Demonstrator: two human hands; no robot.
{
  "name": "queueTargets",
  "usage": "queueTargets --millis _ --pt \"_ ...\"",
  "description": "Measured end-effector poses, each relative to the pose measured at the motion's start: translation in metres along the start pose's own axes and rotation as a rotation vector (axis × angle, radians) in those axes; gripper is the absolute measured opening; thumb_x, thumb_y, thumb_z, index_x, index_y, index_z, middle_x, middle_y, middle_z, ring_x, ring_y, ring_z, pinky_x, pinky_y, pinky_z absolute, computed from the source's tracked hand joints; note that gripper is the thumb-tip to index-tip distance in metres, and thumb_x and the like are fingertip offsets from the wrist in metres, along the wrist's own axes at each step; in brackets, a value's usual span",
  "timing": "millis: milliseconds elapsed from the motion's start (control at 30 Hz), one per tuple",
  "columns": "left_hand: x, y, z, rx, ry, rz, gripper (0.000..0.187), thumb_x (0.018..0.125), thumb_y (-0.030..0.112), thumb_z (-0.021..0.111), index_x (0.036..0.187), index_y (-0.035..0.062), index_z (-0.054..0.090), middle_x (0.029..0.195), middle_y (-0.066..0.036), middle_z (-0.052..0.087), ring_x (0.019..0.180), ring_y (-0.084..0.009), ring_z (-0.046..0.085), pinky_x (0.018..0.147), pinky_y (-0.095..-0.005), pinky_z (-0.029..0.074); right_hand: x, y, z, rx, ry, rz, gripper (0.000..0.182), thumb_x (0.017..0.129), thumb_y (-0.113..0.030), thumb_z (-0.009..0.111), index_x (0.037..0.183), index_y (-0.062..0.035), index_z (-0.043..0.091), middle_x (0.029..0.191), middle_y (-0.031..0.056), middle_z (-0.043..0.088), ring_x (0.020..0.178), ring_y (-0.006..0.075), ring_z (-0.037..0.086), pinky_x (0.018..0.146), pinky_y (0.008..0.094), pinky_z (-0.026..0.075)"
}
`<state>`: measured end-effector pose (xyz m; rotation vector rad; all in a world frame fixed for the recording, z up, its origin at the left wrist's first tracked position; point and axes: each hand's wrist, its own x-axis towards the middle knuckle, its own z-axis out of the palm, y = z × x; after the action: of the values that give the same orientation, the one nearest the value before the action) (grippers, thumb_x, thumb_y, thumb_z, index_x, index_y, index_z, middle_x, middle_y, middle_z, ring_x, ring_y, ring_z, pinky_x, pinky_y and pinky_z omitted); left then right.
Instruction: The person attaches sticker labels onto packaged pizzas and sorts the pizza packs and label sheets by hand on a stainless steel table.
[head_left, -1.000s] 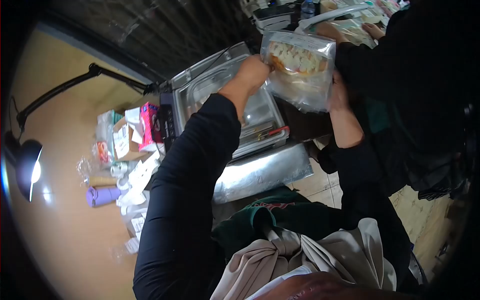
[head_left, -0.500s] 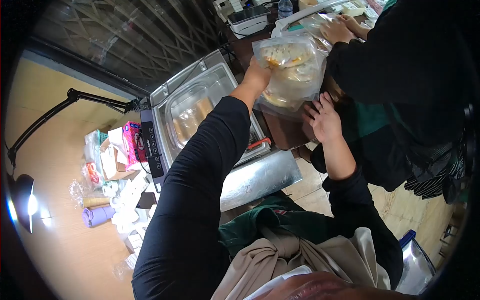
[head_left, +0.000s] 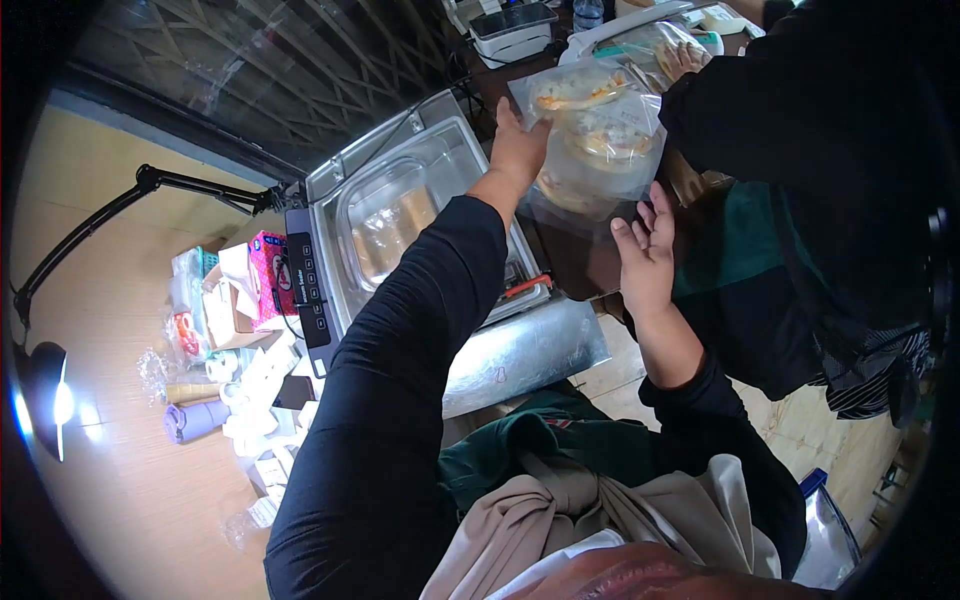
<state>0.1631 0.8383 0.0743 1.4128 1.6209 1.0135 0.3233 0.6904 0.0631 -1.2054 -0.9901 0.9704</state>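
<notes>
A clear plastic bag [head_left: 602, 160] of round, pale breads with orange filling lies on the dark brown table [head_left: 575, 255]. My left hand [head_left: 516, 152] is at the bag's left edge, fingers apart. By the bag's lower right corner is my right hand [head_left: 648, 255], open with fingers spread and the palm partly turned up. Left of the bag stands a steel vacuum sealer [head_left: 465, 165] with its lid raised. Its chamber holds a clear tray [head_left: 395, 235] with brownish contents, partly hidden behind my left sleeve.
A co-worker in black [head_left: 800, 150] stands close on the right, one hand [head_left: 685, 60] on another clear bag. A white device [head_left: 512, 35] and a water bottle [head_left: 588, 14] are at the back. At left are a lamp [head_left: 50, 400], a pink pack [head_left: 270, 278] and a purple tumbler [head_left: 196, 421].
The bag now lies flatter and slightly farther right. My left fingers have opened from their grip on its edge. My right hand has turned upward. The co-worker's hand has shifted.
</notes>
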Motion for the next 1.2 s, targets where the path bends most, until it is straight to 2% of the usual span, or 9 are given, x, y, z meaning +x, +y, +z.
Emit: queueTargets --millis 167,267,367,467,600,767,867,1000,1200 --pt "0.007 -0.017 0.012 -0.453 -0.03 -0.068 0.057 0.092 0.036 0.048 0.135 0.0018 0.035 0.132 -0.026 0.044 0.125 -0.0373 0.041 0.099 -0.0322 0.035 -0.006 0.007 -0.003 -0.289 -0.012 -0.129 0.066 0.081 -0.008 0.065 0.138 -0.0078 0.032 0.142 0.0155 0.028 0.128 0.0278 0.032 0.103 0.0391 0.03" --pt "0.008 -0.021 0.001 -0.374 -0.166 -0.014 0.058 0.094 0.041 0.043 0.136 0.0028 0.036 0.134 -0.026 0.041 0.127 -0.0388 0.037 0.102 -0.034 0.032 -0.011 0.009 -0.004 -0.255 -0.028 -0.138 0.065 0.081 -0.01 0.065 0.138 -0.0079 0.033 0.142 0.0159 0.029 0.128 0.0291 0.032 0.103 0.0394 0.03" --pt "0.049 -0.099 0.036 0.141 -0.05 0.226 0.06 0.093 0.044 0.041 0.134 -0.0004 0.037 0.133 -0.027 0.041 0.125 -0.0405 0.036 0.104 -0.0377 0.031 -0.018 0.015 -0.01 -0.251 -0.046 -0.073 0.065 0.081 -0.01 0.065 0.138 -0.0081 0.033 0.141 0.0171 0.029 0.127 0.0295 0.033 0.103 0.0396 0.031" --pt "-0.003 -0.011 0.014 0.057 0.117 -0.08 0.061 0.093 0.045 0.041 0.131 -0.0024 0.04 0.134 -0.028 0.04 0.125 -0.0409 0.036 0.104 -0.0414 0.03 -0.028 0.017 -0.016 -0.321 -0.068 -0.035 0.064 0.081 -0.011 0.066 0.137 -0.008 0.034 0.141 0.0178 0.029 0.127 0.0299 0.033 0.102 0.0398 0.032" --pt "0.03 -0.067 0.03 0.495 0.086 0.151 0.061 0.092 0.045 0.042 0.131 -0.0017 0.041 0.133 -0.028 0.041 0.126 -0.0414 0.035 0.104 -0.0427 0.03 -0.042 0.027 -0.026 -0.374 -0.085 0.009 0.065 0.08 -0.01 0.067 0.137 -0.0081 0.035 0.141 0.0175 0.03 0.125 0.0304 0.036 0.102 0.0398 0.032" --pt "0.034 -0.084 0.015 0.434 -0.032 0.33 0.056 0.091 0.044 0.044 0.132 0.004 0.045 0.13 -0.03 0.043 0.126 -0.0415 0.035 0.104 -0.0423 0.031 -0.054 0.044 -0.038 -0.324 -0.125 0.034 0.065 0.08 -0.009 0.067 0.137 -0.0089 0.035 0.142 0.0173 0.03 0.126 0.0292 0.036 0.103 0.0389 0.031" --pt "0.001 -0.031 -0.001 -0.09 -0.066 0.008 0.052 0.091 0.041 0.048 0.133 0.011 0.045 0.128 -0.029 0.045 0.125 -0.0404 0.036 0.103 -0.0416 0.031 -0.058 0.042 -0.039 -0.292 -0.135 0.081 0.065 0.08 -0.008 0.066 0.137 -0.0081 0.034 0.143 0.0168 0.03 0.128 0.0283 0.034 0.103 0.0383 0.03" --pt "-0.051 -0.006 -0.026 0.26 0.228 0.142 0.045 0.089 0.03 0.057 0.126 0.0078 0.05 0.125 -0.025 0.047 0.119 -0.0388 0.041 0.1 -0.0393 0.035 -0.065 0.033 -0.035 -0.295 -0.162 0.019 0.063 0.081 -0.005 0.064 0.137 -0.0066 0.035 0.142 0.0163 0.03 0.128 0.0283 0.034 0.104 0.0381 0.03" --pt "-0.22 -0.008 -0.108 0.41 0.142 0.364 0.042 0.078 0.012 0.068 0.117 0.0082 0.054 0.123 -0.021 0.047 0.112 -0.0373 0.047 0.093 -0.0403 0.042 -0.091 0.008 -0.026 -0.266 -0.323 -0.096 0.058 0.082 0.0 0.06 0.134 -0.0026 0.036 0.142 0.0146 0.03 0.129 0.0267 0.034 0.106 0.0373 0.029"
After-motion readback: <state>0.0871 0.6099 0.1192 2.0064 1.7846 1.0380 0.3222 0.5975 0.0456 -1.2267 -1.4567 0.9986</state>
